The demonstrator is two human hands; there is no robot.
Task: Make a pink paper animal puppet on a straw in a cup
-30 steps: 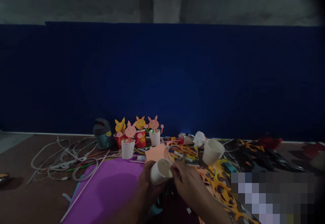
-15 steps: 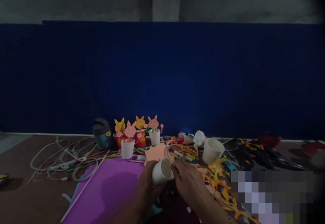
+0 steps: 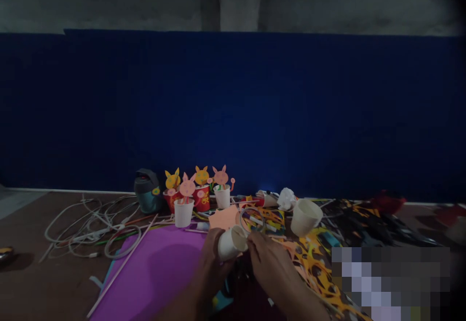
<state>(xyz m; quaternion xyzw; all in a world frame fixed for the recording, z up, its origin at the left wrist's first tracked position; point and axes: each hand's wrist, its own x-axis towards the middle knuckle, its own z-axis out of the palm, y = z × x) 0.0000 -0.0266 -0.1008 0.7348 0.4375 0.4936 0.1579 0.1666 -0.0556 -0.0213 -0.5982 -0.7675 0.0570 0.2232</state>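
My left hand [image 3: 214, 259] is wrapped round a white paper cup [image 3: 228, 244], tilted so its mouth faces right. At the rim, the fingers of my right hand [image 3: 265, 257] are pinched together against the cup's edge; anything small between them is hidden. Just behind the cup lie sheets of peach paper [image 3: 224, 217] and a roll of clear tape [image 3: 252, 220]. Under my left forearm is a large purple sheet [image 3: 156, 258]. Farther back stand paper cups with cat-faced cut-outs, among them a white cup [image 3: 184, 213] and a red cup [image 3: 202, 198].
A blue-grey canister [image 3: 147, 192] and tangled white cables [image 3: 85, 228] lie at the left. To the right are a larger white cup [image 3: 306, 216], crumpled white paper [image 3: 286, 198] and yellow paper offcuts [image 3: 315, 262]. A dark blue panel [image 3: 233, 112] rises behind the table.
The held cup has turned slightly, its mouth now more to the right. My right hand has shifted a little lower along the rim. The rest of the view is nearly unchanged.
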